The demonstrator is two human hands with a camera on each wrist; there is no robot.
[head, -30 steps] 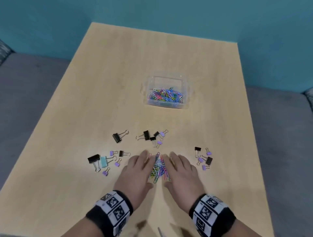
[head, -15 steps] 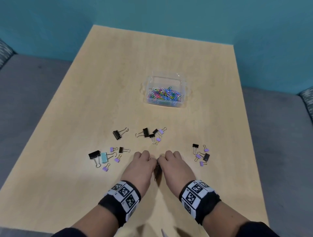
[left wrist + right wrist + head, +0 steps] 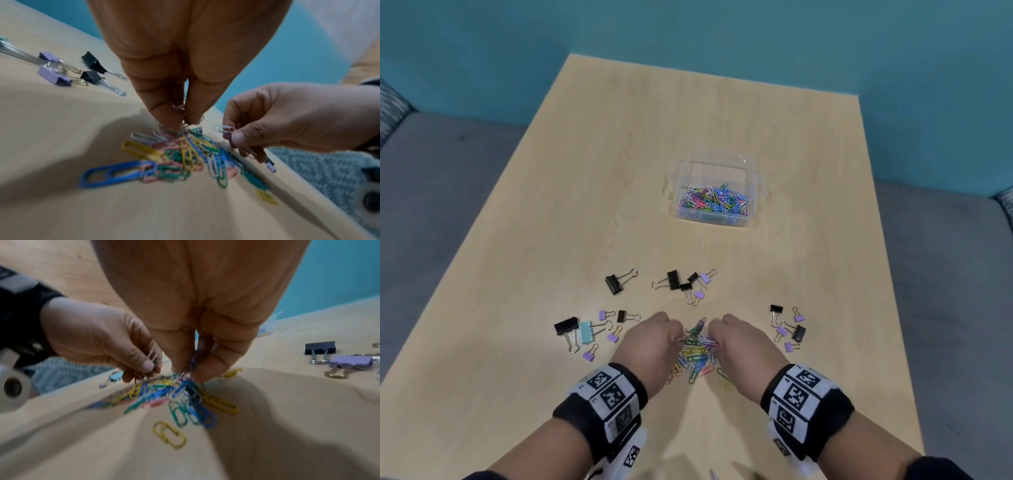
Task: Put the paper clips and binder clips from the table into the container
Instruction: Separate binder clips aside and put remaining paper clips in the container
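Binder clips (image 3: 580,332), left group, on table (image 3: 517,274). Left hand (image 3: 654,337): fingertips pinching paper clips (image 3: 695,353) from the loose pile. Right hand (image 3: 739,339): likewise pinching clips. Container (image 3: 717,193), farther back, partly filled with clips.

A pale wood-grain tabletop (image 3: 592,192) stood against a teal wall (image 3: 825,44), with grey carpeted floor (image 3: 448,192) to either side and patterned grey fabric (image 3: 390,109) showing at the far corners.
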